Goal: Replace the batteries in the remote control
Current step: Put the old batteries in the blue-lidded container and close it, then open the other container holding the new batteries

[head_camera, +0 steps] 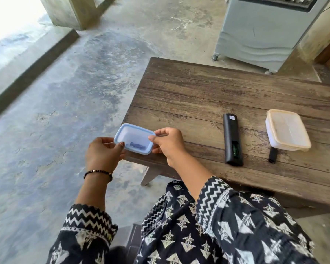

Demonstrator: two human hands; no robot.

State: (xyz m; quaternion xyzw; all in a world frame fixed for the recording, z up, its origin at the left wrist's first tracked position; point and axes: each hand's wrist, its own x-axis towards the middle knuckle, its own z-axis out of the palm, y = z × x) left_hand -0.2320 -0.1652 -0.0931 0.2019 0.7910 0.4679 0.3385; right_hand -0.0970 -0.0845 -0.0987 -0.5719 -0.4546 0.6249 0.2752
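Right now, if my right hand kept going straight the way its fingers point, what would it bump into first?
Your right hand points left and already pinches the blue container. Straight beyond it waits your left hand, gripping the opposite end. Depth looks roughly level, though one view can't confirm.

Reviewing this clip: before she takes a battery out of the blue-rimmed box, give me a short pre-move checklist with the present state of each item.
1. Blue-rimmed box gripped by left hand and right hand: ok.
2. Box lid off: cannot tell.
3. Dark blue contents at the box's near end are batteries: cannot tell.
4. Remote control lies back up on the wooden table, compartment open: ok.
5. Compartment emptied of old cells: cannot tell; something green shows inside.
6. Battery cover set aside beside the cream-lidded container: ok.
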